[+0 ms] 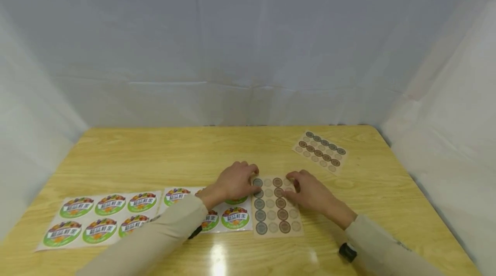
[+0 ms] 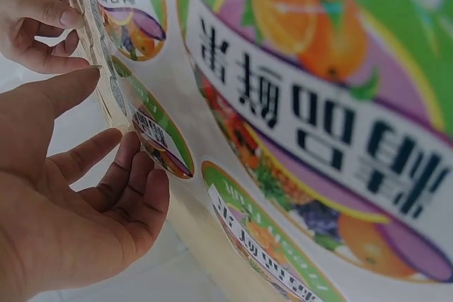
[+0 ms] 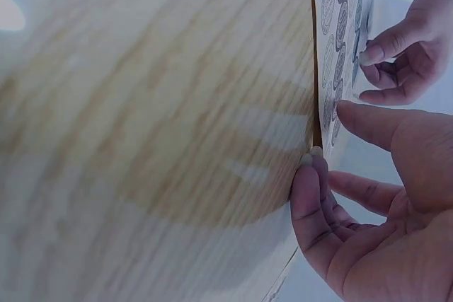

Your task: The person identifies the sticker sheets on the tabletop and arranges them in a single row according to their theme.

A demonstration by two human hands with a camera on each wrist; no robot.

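A pale sheet of round coin-like stickers (image 1: 271, 215), in grey and brown columns, lies on the wooden table between the two hands. My left hand (image 1: 236, 182) is at its far left corner, the thumb reaching over the left edge and a forefinger close to the corner. At the far right corner, my right hand (image 1: 311, 194) has its thumb over the sheet and its fingertips at the edge. Thumb and fingers of each hand stand apart. In the right wrist view a dark gap shows under the edge of the sticker sheet (image 3: 329, 47).
Left of the sticker sheet lie two white sheets of oval fruit labels, one far left (image 1: 91, 213) and one partly under my left forearm (image 1: 235, 218). A second coin-sticker sheet (image 1: 320, 152) lies askew at the back right. Pale hanging sheeting (image 1: 248, 52) encloses the table (image 1: 155, 155).
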